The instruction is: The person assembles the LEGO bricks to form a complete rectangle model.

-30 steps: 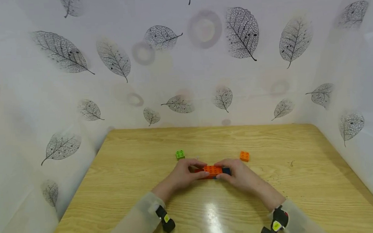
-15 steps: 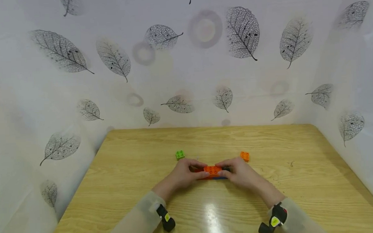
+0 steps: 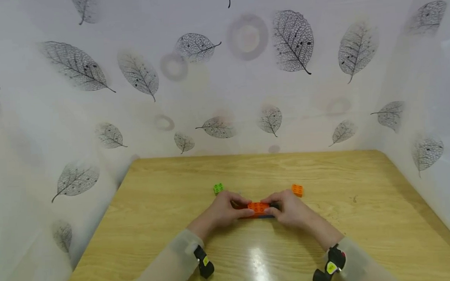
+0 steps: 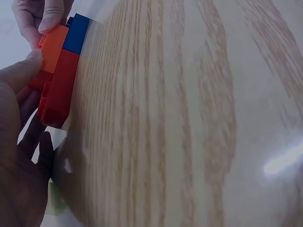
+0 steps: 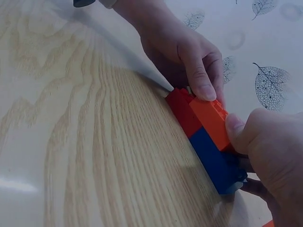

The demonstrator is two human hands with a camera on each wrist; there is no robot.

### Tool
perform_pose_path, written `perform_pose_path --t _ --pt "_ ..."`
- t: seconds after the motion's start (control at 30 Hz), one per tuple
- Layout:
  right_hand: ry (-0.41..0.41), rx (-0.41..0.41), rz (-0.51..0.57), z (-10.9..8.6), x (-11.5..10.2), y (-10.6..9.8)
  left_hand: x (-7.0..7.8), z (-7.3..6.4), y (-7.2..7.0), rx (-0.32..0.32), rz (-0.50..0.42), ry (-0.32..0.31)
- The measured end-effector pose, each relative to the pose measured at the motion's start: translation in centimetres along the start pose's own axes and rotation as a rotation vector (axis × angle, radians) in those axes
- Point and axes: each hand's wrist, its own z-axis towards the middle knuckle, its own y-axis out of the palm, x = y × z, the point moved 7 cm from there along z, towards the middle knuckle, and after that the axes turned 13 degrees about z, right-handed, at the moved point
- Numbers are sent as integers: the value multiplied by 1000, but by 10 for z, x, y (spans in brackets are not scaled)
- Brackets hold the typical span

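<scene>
A long orange brick (image 3: 258, 208) lies on top of a red brick (image 4: 64, 90) and a blue brick (image 5: 213, 161), bridging the seam where these two meet end to end on the table. My left hand (image 3: 224, 208) pinches the orange brick's left end between thumb and fingers, above the red brick. At the opposite end, my right hand (image 3: 291, 209) pinches the orange brick over the blue one. In the wrist views, both thumbs press against the orange brick's near side. Fingers behind the bricks are partly hidden.
A small green brick (image 3: 218, 188) lies beyond my left hand. Behind my right hand is a small orange brick (image 3: 297, 190). The wooden table (image 3: 173, 173) meets a leaf-patterned curtain (image 3: 222, 94) along its back and sides.
My right thumb has shifted up and slightly left onto the orange brick, baring the blue brick's front below. The left hand keeps its grip, and the loose bricks stay put.
</scene>
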Motion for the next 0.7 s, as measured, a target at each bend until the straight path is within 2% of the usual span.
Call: perform_pose_path --t 0.33,0.53,0.7 --pt "37 -29 8 1 1 -2 1 0 1 -13 9 -3" --pt "-9 -64 -37 2 -5 -3 -1 0 2 -9 -5 -10" --pt "-5 -75 -48 -1 -6 -3 -5 -1 5 -8 -42 -16"
